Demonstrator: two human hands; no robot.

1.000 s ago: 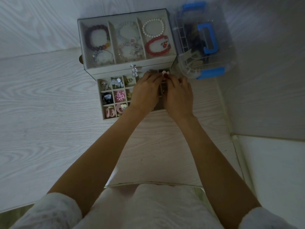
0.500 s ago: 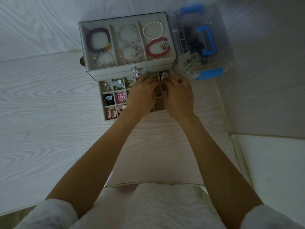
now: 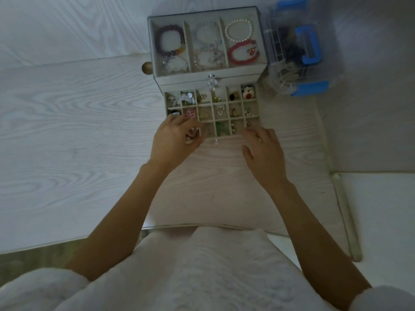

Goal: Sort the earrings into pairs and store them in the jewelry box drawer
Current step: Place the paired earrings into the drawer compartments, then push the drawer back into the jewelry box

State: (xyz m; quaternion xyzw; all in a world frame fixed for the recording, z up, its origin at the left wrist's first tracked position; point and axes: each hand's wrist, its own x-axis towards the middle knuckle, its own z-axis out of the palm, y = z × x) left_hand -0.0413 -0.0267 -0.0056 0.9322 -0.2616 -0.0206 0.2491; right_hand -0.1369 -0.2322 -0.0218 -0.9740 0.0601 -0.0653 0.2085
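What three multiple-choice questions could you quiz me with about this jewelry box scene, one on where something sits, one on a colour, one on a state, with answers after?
1. Where does the white flower earring lie in the drawer?
A. far right corner compartment
B. near left corner compartment
C. middle compartment

2. What colour is the handle of the clear storage box beside the jewelry box?
A. green
B. blue
C. yellow

3. What state is the drawer in?
A. pushed fully shut
B. taken out and laid on the floor
C. pulled out, compartments showing

Answers:
1. A: it sits in the far row's rightmost cell, by the box front.
2. B: handle and latches are blue.
3. C: the gridded drawer sticks out toward the person, with the left hand over its near left corner and the right hand at its near right edge.
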